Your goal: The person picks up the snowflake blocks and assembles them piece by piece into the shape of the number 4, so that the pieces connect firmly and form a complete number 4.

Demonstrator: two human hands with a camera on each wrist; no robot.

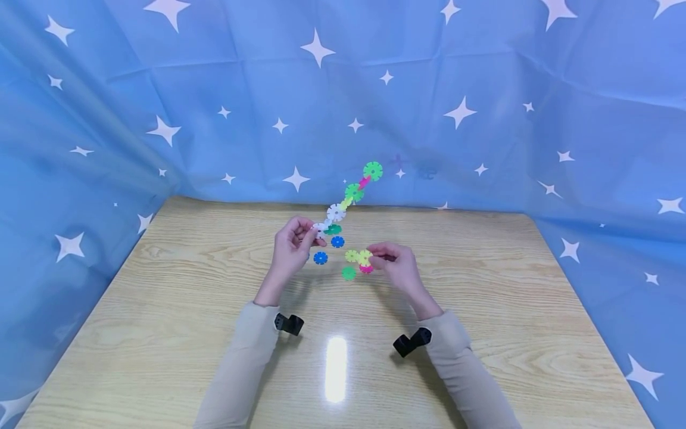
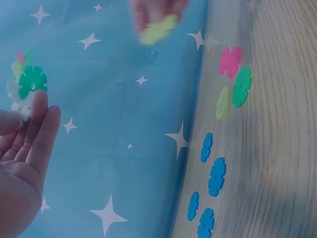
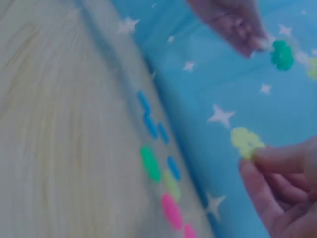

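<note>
My left hand (image 1: 291, 249) pinches a white notched disc (image 1: 320, 230) at the near end of a chain of interlocking snowflake discs. From there the chain slants up and away to the right: another white disc (image 1: 336, 212), a yellow one, a green one (image 1: 354, 192), a pink one (image 1: 364, 182) and a green end disc (image 1: 373, 171). A darker green disc (image 2: 32, 83) shows right at the left fingertips in the left wrist view. Between thumb and finger, my right hand (image 1: 399, 266) holds a yellow disc (image 3: 245, 142), raised above the table and apart from the chain.
Loose discs lie on the wooden table (image 1: 482, 286) below the hands: several blue ones (image 2: 217, 176), a green one (image 1: 349, 273), a yellow one (image 2: 222, 103) and pink ones (image 3: 172, 211). A blue star-patterned curtain (image 1: 246, 89) hangs behind the table's far edge.
</note>
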